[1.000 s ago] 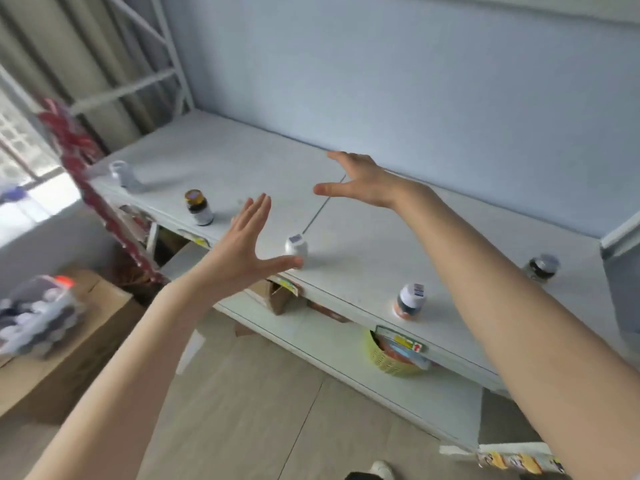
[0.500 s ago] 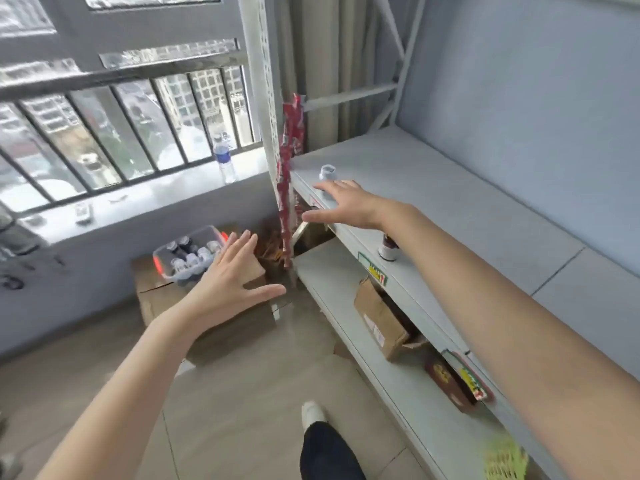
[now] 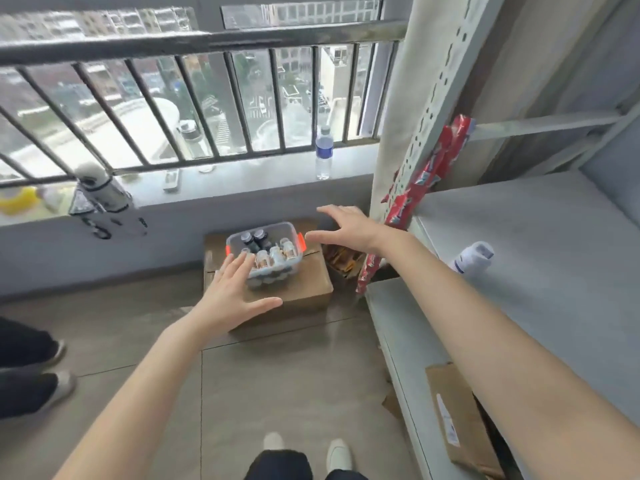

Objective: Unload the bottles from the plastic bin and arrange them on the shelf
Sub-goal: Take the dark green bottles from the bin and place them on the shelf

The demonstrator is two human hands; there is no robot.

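Observation:
A clear plastic bin point(image 3: 239, 239) with orange latches sits on a cardboard box point(image 3: 294, 289) on the floor below the window. Inside stand several small bottles point(image 3: 273, 254), some dark, some pale. My left hand point(image 3: 232, 296) is stretched out with fingers spread, in front of the bin's near left corner. My right hand point(image 3: 346, 226) is also spread, just right of the bin by its orange latch. Neither hand holds anything. One white bottle point(image 3: 472, 258) stands on the grey shelf point(image 3: 554, 271) at the right.
A shelf upright point(image 3: 433, 109) with red snack packets point(image 3: 426, 188) stands between bin and shelf. A water bottle point(image 3: 323, 154) is on the windowsill. A lower shelf board point(image 3: 391, 323) holds a cardboard box point(image 3: 460, 420). Another person's legs point(image 3: 27, 368) are at left.
My view has swung left from the shelf to the bin by the window. Both empty hands have moved toward the bin, now flanking it.

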